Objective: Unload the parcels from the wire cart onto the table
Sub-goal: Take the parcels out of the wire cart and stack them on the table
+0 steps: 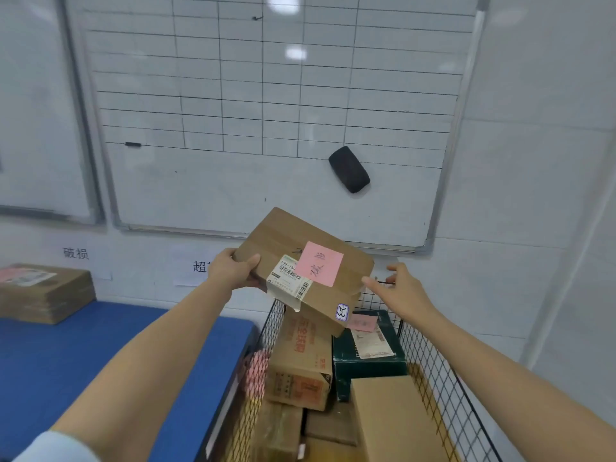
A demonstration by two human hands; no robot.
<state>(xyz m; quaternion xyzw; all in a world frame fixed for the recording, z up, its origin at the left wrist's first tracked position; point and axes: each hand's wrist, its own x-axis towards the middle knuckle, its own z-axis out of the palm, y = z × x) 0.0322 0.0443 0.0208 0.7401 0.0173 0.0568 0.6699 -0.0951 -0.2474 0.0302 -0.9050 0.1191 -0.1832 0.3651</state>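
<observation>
Sleeve [56, 446] half off-frame, left fingers [230, 254] behind parcel [283, 241]

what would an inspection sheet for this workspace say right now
surface: blue table, with one cardboard parcel at its far left.
job's things: flat brown parcel with a pink note, held tilted above the wire cart; the cart holds a printed carton, a dark green box, a plain carton and more beneath.
clutter: nothing seen.
hands: left hand grips the flat brown parcel's left edge; right hand is open at its right corner, contact unclear.
cables: nothing seen.
surroundings: gridded whiteboard with a black eraser on the white wall; paper labels below.
</observation>
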